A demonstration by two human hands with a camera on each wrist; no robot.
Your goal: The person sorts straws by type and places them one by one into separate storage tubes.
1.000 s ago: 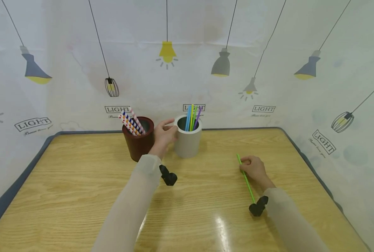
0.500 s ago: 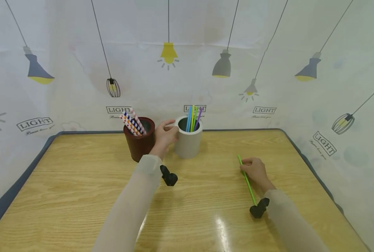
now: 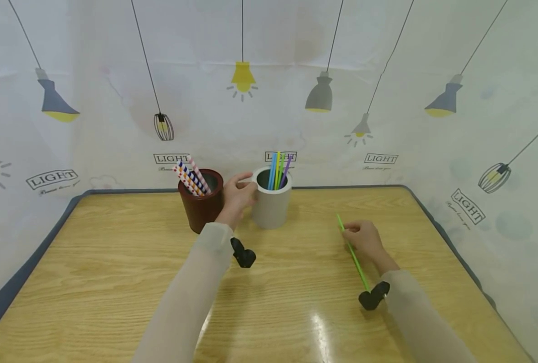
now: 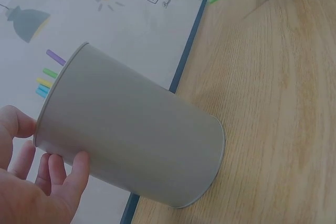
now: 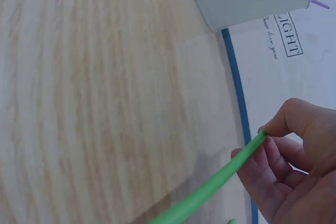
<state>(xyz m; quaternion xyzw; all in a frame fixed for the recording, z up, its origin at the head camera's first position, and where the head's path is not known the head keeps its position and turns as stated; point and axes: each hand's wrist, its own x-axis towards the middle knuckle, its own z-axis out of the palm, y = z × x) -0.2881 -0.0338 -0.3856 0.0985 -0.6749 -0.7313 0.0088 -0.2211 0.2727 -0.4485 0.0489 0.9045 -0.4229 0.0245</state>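
My left hand [image 3: 238, 197] holds the left side of a white cup [image 3: 271, 209], thumb and fingers at its rim and wall. Several thin straws [image 3: 279, 171] in blue, yellow, green and purple stick out of that cup. To the right, over the wooden table [image 3: 296, 282], my right hand [image 3: 364, 237] pinches a long green straw [image 3: 356, 262] between thumb and fingers. The right wrist view shows the green straw [image 5: 210, 187] running from the fingertips toward the camera. A short bit of green [image 5: 232, 221] also shows at that view's lower edge.
A dark red cup [image 3: 202, 212] with several patterned paper straws [image 3: 191, 179] stands just left of my left hand. Behind the table hangs a white backdrop [image 3: 278, 45] printed with lamps. A dark band [image 3: 350, 187] runs along the table's back edge.
My right hand has moved slightly forward and left with the green straw, whose far end now sits farther up. My left hand and both cups have stayed in place.
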